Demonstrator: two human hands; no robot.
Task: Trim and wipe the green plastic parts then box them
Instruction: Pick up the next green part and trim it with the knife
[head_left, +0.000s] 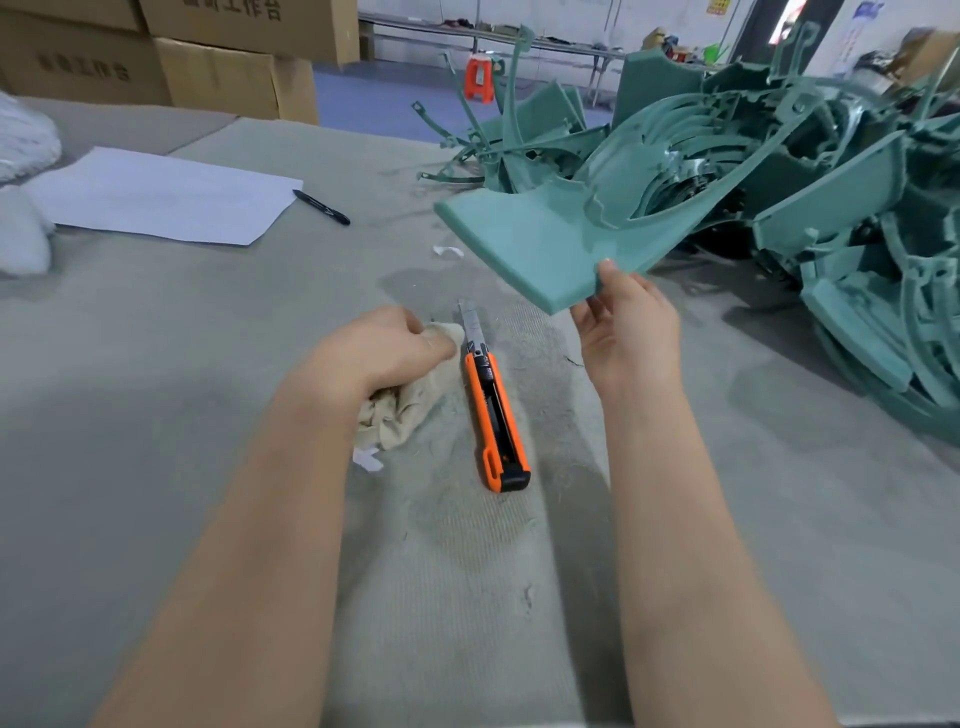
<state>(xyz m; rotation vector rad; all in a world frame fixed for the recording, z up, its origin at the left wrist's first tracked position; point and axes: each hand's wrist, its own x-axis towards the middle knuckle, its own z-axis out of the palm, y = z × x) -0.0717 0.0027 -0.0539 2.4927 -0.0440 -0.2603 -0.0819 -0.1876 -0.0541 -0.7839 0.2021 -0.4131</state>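
Observation:
My right hand (626, 325) pinches the near corner of a large green plastic part (524, 241) and holds it lifted above the grey cloth-covered table (156, 364). The part's far end reaches into a big pile of green plastic parts (810, 208) at the right. My left hand (382, 351) grips a crumpled beige rag (402, 410) that rests on the table. Between my hands lies an orange and black utility knife (493, 410) with its blade extended and pointing away from me.
A white sheet of paper (161, 195) and a black pen (322, 207) lie at the back left. White cloth (21, 156) sits at the left edge. Cardboard boxes (208, 57) stand behind the table. A red stool (479, 77) stands on the far floor.

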